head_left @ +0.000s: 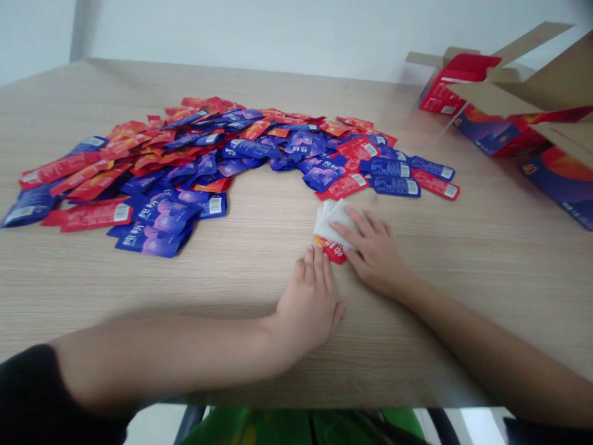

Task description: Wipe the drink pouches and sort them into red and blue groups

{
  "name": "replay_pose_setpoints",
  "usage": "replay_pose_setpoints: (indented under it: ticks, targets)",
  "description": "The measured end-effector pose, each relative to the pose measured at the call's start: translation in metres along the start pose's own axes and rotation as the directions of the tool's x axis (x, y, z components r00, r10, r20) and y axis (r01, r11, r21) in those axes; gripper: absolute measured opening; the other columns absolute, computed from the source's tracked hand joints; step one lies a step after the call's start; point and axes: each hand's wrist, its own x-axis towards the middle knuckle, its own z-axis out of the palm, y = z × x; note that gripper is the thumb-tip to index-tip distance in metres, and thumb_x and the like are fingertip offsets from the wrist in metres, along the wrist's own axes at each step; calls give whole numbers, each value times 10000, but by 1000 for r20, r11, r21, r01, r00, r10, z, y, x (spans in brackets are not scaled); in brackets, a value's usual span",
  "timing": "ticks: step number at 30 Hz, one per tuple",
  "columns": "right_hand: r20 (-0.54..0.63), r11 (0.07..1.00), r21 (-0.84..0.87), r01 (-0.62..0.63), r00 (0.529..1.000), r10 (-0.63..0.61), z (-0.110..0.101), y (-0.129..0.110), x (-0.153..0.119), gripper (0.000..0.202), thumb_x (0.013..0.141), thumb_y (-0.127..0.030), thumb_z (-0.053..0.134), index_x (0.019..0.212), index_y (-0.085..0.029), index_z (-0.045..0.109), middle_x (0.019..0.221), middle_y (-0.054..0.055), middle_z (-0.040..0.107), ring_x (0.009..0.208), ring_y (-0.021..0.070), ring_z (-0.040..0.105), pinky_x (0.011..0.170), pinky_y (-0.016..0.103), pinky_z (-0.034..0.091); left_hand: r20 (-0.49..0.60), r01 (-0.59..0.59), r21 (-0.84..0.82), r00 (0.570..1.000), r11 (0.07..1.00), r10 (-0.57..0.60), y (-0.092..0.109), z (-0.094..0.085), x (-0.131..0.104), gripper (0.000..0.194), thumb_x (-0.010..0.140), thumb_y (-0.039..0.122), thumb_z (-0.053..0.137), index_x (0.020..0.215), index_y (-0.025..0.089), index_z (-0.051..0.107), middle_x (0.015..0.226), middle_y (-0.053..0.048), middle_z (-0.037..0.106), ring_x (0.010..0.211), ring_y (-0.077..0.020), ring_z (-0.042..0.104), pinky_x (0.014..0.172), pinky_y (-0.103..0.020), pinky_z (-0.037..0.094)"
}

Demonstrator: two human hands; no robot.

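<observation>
A red packet (334,250) lies on the table, partly covered by a folded white tissue (330,217). My right hand (377,253) presses the tissue down onto it, fingertips on top and thumb along the near side. From the near left, my left hand (310,303) rests flat, fingers stretched out and their tips at the packet's edge. Beyond my hands spreads a curved heap of red packets (99,176) and blue packets (169,213). Several packets (396,186) lie off the heap's right end, barcodes showing.
Open cardboard boxes stand at the right: a small red box (447,89) at the back, and blue-and-red boxes (491,133) nearer, flaps up. A pale wall (259,37) rises behind the wooden table (259,247). The table's front edge runs just before my body.
</observation>
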Motion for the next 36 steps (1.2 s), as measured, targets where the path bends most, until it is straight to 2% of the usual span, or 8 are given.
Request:
replay_pose_setpoints:
  ticks: [6,10,14,17,21,26,32,36]
  targets:
    - [-15,997,31,-65,998,66,-1,5,5,470,949,-279,409,1394,-244,554,1513,105,438,1308,321,436,1062,527,338,-28,2,-16,1000,1000,-2,1,0,1,729,966,466,428,1403,-117,424,1436,-354,398,1328,-427,459,1019,-472,430]
    - [38,997,48,55,998,-57,0,5,-1,479,959,-290,418,1428,-266,513,1555,99,368,1332,301,414,1068,500,341,30,50,-2,998,999,-50,1,-2,1,731,962,463,434,1399,-122,425,1442,-363,369,1316,-442,465,1004,-477,448]
    - [-25,996,11,-85,996,85,0,2,-4,470,969,-309,401,1417,-240,523,1508,123,431,1320,319,430,1061,528,342,64,53,-9,997,999,-52,0,-4,1,686,966,394,433,1420,-118,394,1459,-361,340,1338,-443,435,1025,-489,440]
    - [30,1000,1,13,999,-14,0,-3,-5,481,951,-310,435,1424,-275,515,1556,112,358,1340,336,401,1058,537,340,82,85,-36,993,996,-82,0,-2,2,688,968,388,415,1424,-125,381,1473,-361,321,1357,-455,398,1056,-512,415]
    - [-59,998,21,-58,997,59,2,-9,-6,466,948,-257,402,1390,-221,546,1507,126,435,1334,315,420,1071,518,339,17,-6,-118,1000,993,8,-5,2,5,692,952,368,416,1465,-89,334,1518,-322,290,1404,-442,322,1115,-512,356]
    - [11,985,32,170,985,-170,3,-19,-8,477,953,-194,363,1394,-219,542,1532,80,423,1420,294,316,1132,493,269,7,-49,-191,999,980,51,-10,2,8,632,944,345,403,1422,-67,433,1467,-297,419,1401,-408,354,1152,-512,304]
    - [-27,996,-41,-84,996,83,1,-10,-7,491,940,-275,437,1421,-208,514,1556,104,376,1379,337,360,1084,534,317,10,0,-65,1000,998,1,1,3,-1,610,973,311,401,1454,-65,379,1507,-303,323,1396,-398,364,1109,-479,388]
    - [21,995,-18,93,995,-93,0,-14,-8,467,927,-281,465,1385,-257,558,1544,72,402,1379,330,354,1095,528,302,-21,-44,-7,999,999,44,6,6,-3,546,973,270,412,1395,-72,470,1432,-303,444,1338,-397,455,1069,-482,435]
